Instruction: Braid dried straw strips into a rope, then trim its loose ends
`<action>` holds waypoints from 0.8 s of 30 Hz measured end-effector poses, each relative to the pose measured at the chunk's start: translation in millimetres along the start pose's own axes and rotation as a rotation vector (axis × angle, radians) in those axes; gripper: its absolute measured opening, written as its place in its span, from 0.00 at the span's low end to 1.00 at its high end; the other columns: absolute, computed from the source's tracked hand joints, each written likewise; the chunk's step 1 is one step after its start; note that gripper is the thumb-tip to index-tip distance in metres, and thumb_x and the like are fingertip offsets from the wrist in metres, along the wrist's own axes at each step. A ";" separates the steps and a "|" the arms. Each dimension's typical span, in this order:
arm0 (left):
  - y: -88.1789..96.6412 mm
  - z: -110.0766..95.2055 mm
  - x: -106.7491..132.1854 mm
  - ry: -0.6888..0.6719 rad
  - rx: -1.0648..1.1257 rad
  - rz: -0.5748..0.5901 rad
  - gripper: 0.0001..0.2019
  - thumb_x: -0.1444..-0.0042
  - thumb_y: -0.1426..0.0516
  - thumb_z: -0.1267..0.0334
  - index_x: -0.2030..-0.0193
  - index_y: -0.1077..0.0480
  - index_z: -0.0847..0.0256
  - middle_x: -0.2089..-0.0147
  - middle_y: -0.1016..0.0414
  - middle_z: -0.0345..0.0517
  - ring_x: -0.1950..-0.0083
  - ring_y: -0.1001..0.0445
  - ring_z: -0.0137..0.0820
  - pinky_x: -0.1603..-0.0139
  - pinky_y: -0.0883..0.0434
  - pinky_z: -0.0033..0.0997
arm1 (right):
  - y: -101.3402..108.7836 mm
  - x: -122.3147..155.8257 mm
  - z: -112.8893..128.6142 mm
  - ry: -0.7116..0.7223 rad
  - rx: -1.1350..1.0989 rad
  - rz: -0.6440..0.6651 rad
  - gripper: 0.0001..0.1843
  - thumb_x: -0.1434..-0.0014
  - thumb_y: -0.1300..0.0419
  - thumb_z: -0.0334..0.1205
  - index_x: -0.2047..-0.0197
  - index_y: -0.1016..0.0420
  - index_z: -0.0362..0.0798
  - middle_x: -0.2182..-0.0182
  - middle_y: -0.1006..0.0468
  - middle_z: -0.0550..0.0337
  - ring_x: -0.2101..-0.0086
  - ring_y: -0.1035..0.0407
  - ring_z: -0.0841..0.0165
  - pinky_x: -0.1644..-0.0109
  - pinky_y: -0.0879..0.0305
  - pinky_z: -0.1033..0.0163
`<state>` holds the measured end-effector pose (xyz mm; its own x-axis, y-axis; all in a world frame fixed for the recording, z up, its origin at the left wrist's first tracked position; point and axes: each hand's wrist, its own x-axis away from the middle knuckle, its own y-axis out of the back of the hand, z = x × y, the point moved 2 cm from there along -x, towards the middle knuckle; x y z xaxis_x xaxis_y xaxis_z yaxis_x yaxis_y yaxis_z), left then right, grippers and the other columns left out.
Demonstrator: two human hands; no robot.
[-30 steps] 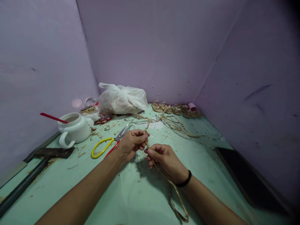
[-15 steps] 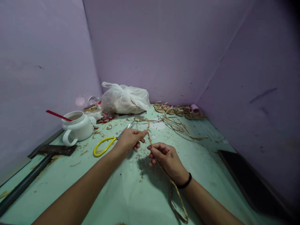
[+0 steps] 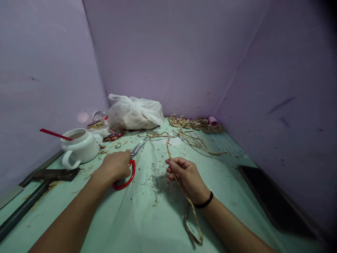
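My left hand is closed over the handles of a pair of scissors. One red handle loop shows beside my fingers, while the other loop is hidden beneath the hand. The metal blades point away from me, to the upper right, and lie near the table surface. Between thumb and fingertips, my right hand pinches a braided tan fibre cord. From that pinch the cord runs up and away across the table. Its lower end loops down beside my right wrist, which wears a black band.
A white mug with a red stick stands left, behind a hammer. A knotted plastic bag rests at the back. Loose fibre strands, coiled fibre pieces and a pink spool lie behind. A dark flat slab lies right.
My left hand has moved left and down from beside the cord onto the scissors, covering the yellow loop and exposing the red one. My right hand still pinches the cord.
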<state>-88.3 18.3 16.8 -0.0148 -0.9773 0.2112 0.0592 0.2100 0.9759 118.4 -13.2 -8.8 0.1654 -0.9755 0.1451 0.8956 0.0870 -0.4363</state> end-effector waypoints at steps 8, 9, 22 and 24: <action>3.5 11.7 -12.3 0.055 0.129 0.009 0.24 0.64 0.49 0.62 0.55 0.32 0.59 0.61 0.26 0.54 0.63 0.28 0.43 0.70 0.37 0.32 | 4.4 -1.7 13.5 0.032 -0.057 -0.100 0.17 0.64 0.31 0.40 0.69 0.27 0.42 0.83 0.28 0.65 0.85 0.38 0.79 0.78 0.35 0.70; 4.5 15.4 -14.4 0.057 0.153 0.021 0.25 0.64 0.49 0.62 0.54 0.32 0.59 0.60 0.26 0.53 0.62 0.28 0.43 0.68 0.36 0.32 | 5.4 -2.2 14.9 0.034 -0.064 -0.109 0.18 0.65 0.31 0.40 0.69 0.27 0.42 0.83 0.28 0.65 0.85 0.37 0.78 0.78 0.35 0.70; 26.2 -22.7 9.5 -0.108 0.399 -0.369 0.14 0.48 0.53 0.59 0.55 0.38 0.58 0.65 0.28 0.47 0.64 0.29 0.37 0.66 0.37 0.31 | 11.4 -3.8 20.4 -0.038 -0.163 -0.160 0.13 0.61 0.33 0.40 0.71 0.27 0.42 0.79 0.28 0.63 0.81 0.36 0.78 0.78 0.35 0.72; 18.7 -44.0 19.3 -0.244 0.365 -0.352 0.13 0.46 0.56 0.64 0.55 0.39 0.58 0.65 0.29 0.46 0.66 0.31 0.35 0.67 0.37 0.31 | 11.3 -3.4 20.7 -0.036 -0.171 -0.173 0.13 0.62 0.33 0.39 0.71 0.26 0.43 0.77 0.29 0.63 0.80 0.36 0.78 0.78 0.35 0.72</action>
<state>-43.6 2.1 36.8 -0.2041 -0.9647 -0.1663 -0.3396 -0.0895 0.9363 136.5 -4.7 4.1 0.0330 -0.9648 0.2608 0.8296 -0.1191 -0.5455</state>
